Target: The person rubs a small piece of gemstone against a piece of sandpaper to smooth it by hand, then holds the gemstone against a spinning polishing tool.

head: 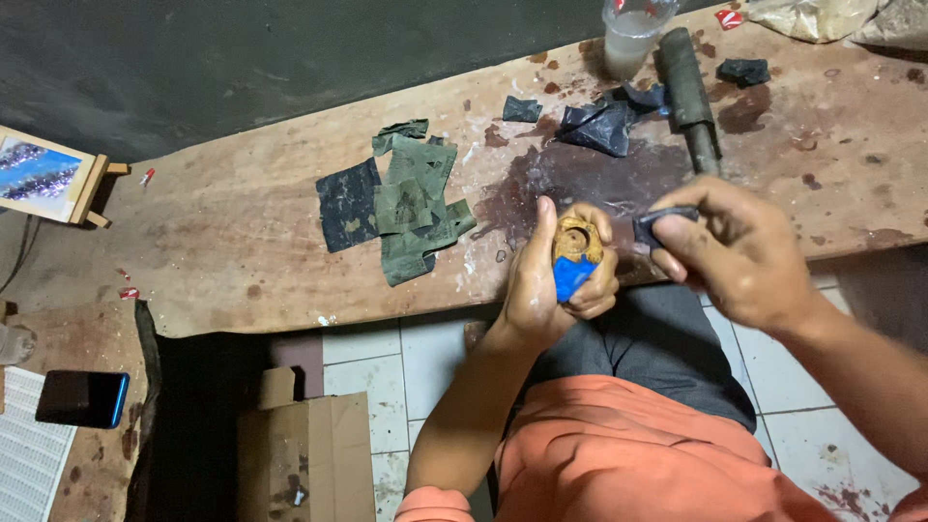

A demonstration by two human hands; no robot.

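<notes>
The left hand (551, 280) kept a closed grip around a small wooden carving (577, 240) with a blue part (570, 275) at its near end, the fingers curled over its right side and the thumb standing up along its left. The carving sat just off the near edge of the bench (242, 251), above the person's lap. Just to its right, the right hand (739, 251) pinched a small dark scrap of sandpaper (662, 220) between thumb and fingers, its grip narrow and closed on the scrap, which was close to the carving; whether the two touched could not be told. On the bench to the left lay a pile of worn green and dark sandpaper sheets (406, 203). Farther off, near the far right, more dark scraps (604, 124) lay beside a dark cylinder (691, 92) and a clear plastic cup (633, 34). A cardboard box (309, 449) stood on the floor at near left, and a phone (82, 398) lay on a surface at the left edge.
</notes>
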